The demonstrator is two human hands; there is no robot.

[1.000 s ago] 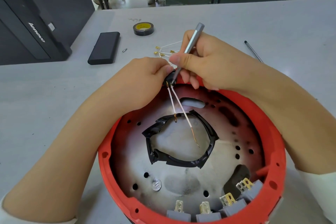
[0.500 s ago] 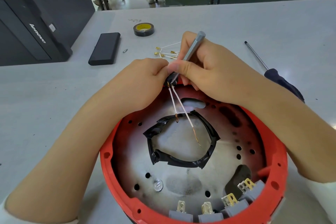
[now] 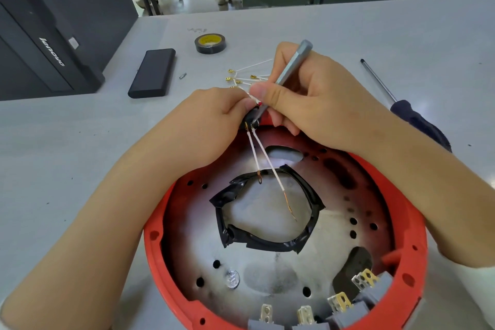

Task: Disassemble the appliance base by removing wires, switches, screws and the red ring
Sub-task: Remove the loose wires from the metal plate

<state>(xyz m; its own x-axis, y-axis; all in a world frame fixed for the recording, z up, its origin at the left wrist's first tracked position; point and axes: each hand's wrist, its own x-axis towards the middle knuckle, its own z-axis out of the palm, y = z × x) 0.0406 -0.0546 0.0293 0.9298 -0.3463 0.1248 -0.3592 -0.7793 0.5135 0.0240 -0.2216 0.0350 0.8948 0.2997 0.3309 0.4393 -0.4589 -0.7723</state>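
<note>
On a grey surface (image 3: 348, 35), we see the appliance base (image 3: 284, 262) with its red ring (image 3: 158, 257) filling the lower centre of the frame. At its far rim, left hand (image 3: 214, 120) fingers pinch a small black part (image 3: 251, 118) trailing two white wires (image 3: 265, 161). Right hand (image 3: 316, 104) fingers grip a slim grey screwdriver (image 3: 292, 67), tip on that part. Grey switches (image 3: 345, 313) line the near rim. A tape roll (image 3: 210, 43) sits at upper centre, a dark-handled screwdriver (image 3: 401, 107) at right.

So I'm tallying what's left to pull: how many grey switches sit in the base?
4, along the near rim. More may be cut off below.
</note>
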